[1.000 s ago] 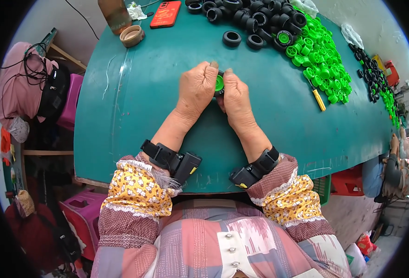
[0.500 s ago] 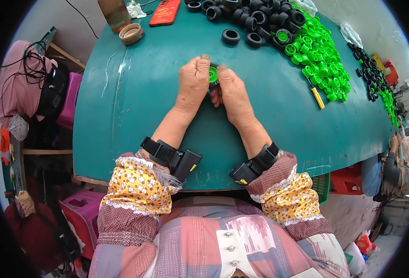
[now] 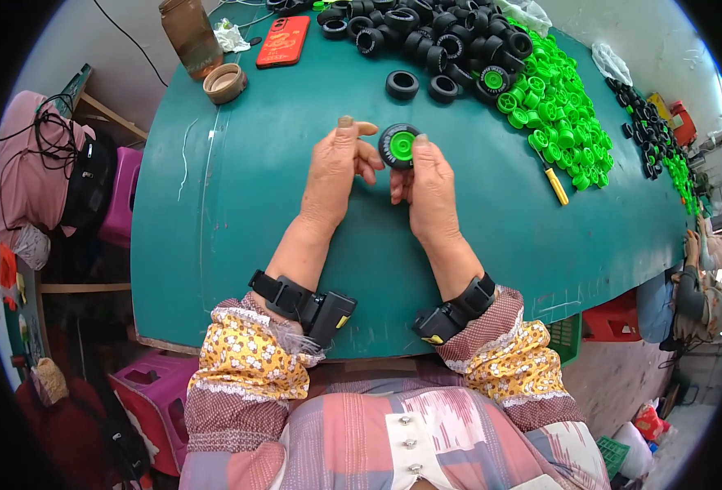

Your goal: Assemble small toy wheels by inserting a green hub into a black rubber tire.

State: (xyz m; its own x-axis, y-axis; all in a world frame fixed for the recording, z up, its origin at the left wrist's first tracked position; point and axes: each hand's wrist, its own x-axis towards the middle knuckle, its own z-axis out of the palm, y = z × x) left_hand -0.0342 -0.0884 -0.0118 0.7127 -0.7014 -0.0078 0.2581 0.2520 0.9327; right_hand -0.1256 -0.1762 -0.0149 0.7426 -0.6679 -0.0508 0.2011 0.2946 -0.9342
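Note:
Above the green table (image 3: pixel 254 204) I hold a small toy wheel (image 3: pixel 401 147), a black tyre with a bright green hub seated in it. My right hand (image 3: pixel 433 186) grips its right side, thumb on the face and fingers underneath. Just left of the wheel is my left hand (image 3: pixel 334 171), its fingers apart and curved, holding nothing. A small gap seems to lie between its fingertips and the tyre. Beyond the wheel, two loose black tyres (image 3: pixel 402 85) rest on the table in front of a heap of tyres (image 3: pixel 426 37).
Right of the tyre heap spreads a pile of green hubs (image 3: pixel 569 122), with a yellow-handled screwdriver (image 3: pixel 556 186) at its near edge. Far left stand a brown bottle (image 3: pixel 191 39), a round lid (image 3: pixel 225 83) and a red phone (image 3: pixel 283 42). A co-worker's arm (image 3: pixel 691 278) shows at far right.
My left hand has let go of the wheel and opened, moving slightly left. My right hand keeps the wheel, now turned face up and a little further right.

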